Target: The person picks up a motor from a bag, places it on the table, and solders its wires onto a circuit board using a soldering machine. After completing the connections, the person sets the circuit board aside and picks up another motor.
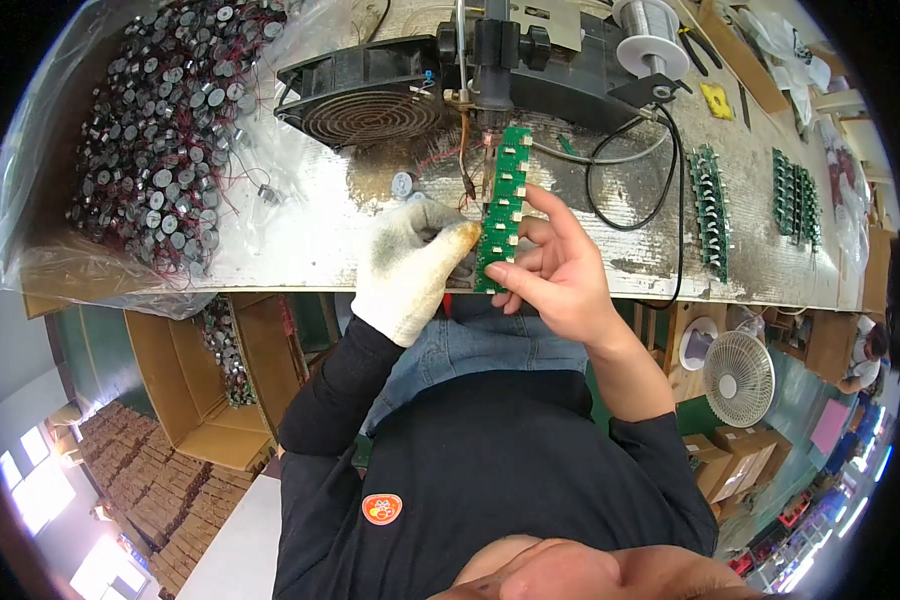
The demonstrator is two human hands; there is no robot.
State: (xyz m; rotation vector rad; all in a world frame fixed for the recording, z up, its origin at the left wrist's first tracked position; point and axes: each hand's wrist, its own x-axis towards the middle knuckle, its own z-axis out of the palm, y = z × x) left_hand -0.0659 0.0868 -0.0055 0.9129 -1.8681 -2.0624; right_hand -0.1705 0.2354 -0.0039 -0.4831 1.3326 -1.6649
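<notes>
My right hand (568, 272) holds a long green circuit board strip (511, 180) near the front edge of the bench, thumb across its near end and fingers along its right side. Small white connectors line the strip. On my left hand (410, 262) is a white glove with stained fingertips. Its fingers are closed against the strip's left edge; what they pinch is hidden. A small round grey part (402, 184) lies just beyond the glove. The strip's far end reaches under a black upright soldering fixture (494, 80), with thin reddish wires beside it.
Left, a plastic-lined heap of small round motors (160, 150) with red wires covers the bench. A black fan (370, 105) stands behind my left hand. At right are a solder wire spool (652, 40), a looped black cable (595, 190) and more green board strips (710, 215).
</notes>
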